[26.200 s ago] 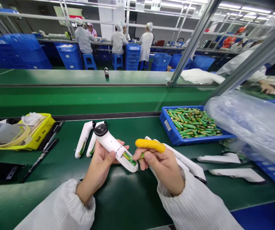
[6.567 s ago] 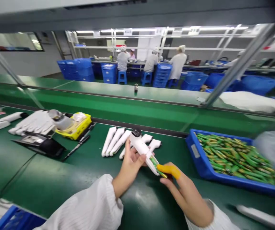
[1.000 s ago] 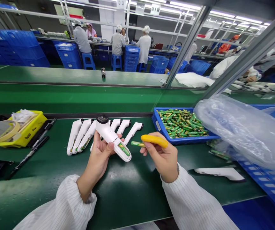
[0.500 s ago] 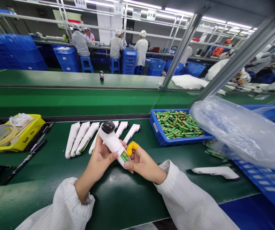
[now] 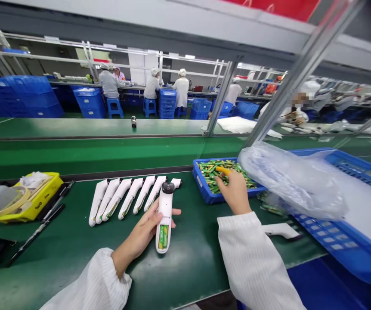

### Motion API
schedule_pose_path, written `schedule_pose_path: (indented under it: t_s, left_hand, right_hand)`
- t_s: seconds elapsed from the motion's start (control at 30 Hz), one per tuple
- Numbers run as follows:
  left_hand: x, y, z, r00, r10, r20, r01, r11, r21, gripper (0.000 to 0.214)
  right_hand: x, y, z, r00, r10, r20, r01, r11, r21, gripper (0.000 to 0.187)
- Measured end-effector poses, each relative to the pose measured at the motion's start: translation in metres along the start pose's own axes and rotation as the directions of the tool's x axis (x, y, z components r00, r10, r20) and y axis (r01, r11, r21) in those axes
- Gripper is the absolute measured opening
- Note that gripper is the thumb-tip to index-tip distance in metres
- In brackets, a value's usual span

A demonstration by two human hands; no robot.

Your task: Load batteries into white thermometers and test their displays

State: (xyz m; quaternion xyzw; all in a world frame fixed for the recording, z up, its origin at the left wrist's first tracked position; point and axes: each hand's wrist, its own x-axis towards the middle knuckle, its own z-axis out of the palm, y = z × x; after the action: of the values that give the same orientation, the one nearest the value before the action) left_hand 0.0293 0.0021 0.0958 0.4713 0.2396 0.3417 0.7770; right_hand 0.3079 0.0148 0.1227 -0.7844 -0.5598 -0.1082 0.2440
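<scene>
My left hand (image 5: 148, 221) is closed around a white handheld infrared thermometer (image 5: 165, 206), its black head up. Green batteries (image 5: 163, 237) lie side by side in the open compartment of its handle. My right hand (image 5: 235, 189), with a yellow finger cot on the index finger, reaches over the blue tray (image 5: 209, 198) of loose green batteries (image 5: 209, 169). Its thumb and index finger are apart among the batteries; the other fingers are mostly hidden. Behind my left hand, several similar white thermometers (image 5: 130, 198) lie in a row, some with batteries showing.
A yellow bin (image 5: 40, 198) and black pens (image 5: 37, 232) lie on the left. Another white thermometer (image 5: 282, 230) lies beside my right sleeve. A clear plastic bag (image 5: 289, 181) rests over a large blue basket (image 5: 340, 245). Metal posts (image 5: 221, 99) rise behind the tray; several people work beyond.
My right hand has left the thermometer and moved right to the battery tray. My left hand still holds the thermometer, now more upright, its battery compartment uncovered. The view has tilted and shifted.
</scene>
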Motion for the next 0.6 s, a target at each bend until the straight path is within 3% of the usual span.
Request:
schedule_pose_path:
  t_s: [0.07, 0.17, 0.27, 0.33, 0.5, 0.6]
  left_hand:
    - [0.002, -0.006, 0.006, 1.0, -0.012, 0.021, 0.011, 0.998, 0.063, 0.059]
    - [0.012, -0.018, 0.012, 0.999, -0.017, 0.034, 0.005, 0.946, 0.324, 0.066]
    - [0.031, -0.034, 0.014, 0.995, 0.103, -0.013, -0.061, 0.681, 0.729, 0.06]
    - [0.049, -0.044, 0.014, 0.98, 0.197, -0.024, -0.078, 0.493, 0.866, 0.057]
    - [0.092, -0.048, 0.016, 0.949, 0.313, 0.022, -0.145, 0.374, 0.916, 0.058]
    - [0.099, -0.046, 0.03, 0.921, 0.376, 0.103, -0.24, 0.339, 0.91, 0.047]
  right_hand:
    - [0.011, 0.021, 0.0, 0.994, 0.034, 0.103, -0.019, 0.989, -0.144, 0.034]
    - [0.018, 0.029, 0.004, 0.984, 0.006, 0.179, 0.022, 0.988, -0.156, 0.033]
    - [0.022, 0.02, 0.007, 0.977, 0.002, 0.211, 0.036, 0.983, -0.178, 0.03]
    - [0.025, 0.013, 0.01, 0.977, 0.015, 0.213, 0.027, 0.98, -0.197, 0.028]
    - [0.031, 0.007, 0.016, 0.982, 0.0, 0.187, 0.039, 0.978, -0.206, 0.022]
    - [0.031, 0.007, 0.018, 0.985, -0.027, 0.171, 0.058, 0.982, -0.179, 0.018]
